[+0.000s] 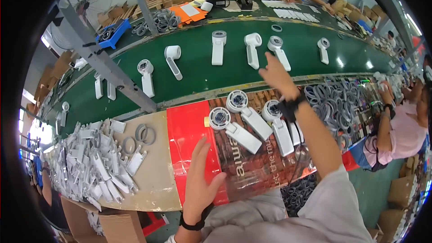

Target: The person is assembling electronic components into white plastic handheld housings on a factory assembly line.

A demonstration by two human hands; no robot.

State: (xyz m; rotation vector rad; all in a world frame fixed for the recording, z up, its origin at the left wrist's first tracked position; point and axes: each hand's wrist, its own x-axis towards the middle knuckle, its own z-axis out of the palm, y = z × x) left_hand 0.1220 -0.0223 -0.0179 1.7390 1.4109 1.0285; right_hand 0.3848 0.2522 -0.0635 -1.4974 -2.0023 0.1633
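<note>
My right hand (278, 75) reaches over the green belt with its fingers stretched out and nothing visible in it. Its fingertips are by the lower part of a white handheld fan (280, 54) with a grey ring around its head; I cannot tell if they touch. Another white fan (252, 50) lies just left of it. Above the red part of the bench mat, my left hand (200, 182) is open and holds nothing. Beyond it, several white handheld fans (243, 137) with round open heads lie on the printed mat, partly under my right forearm.
A heap of white plastic housings (96, 157) covers the bench at left, beside loose grey rings (145, 133). Many grey rings (330, 105) are piled at right. A metal post (105, 56) rises at the belt's near edge. Co-workers sit across the belt and at right.
</note>
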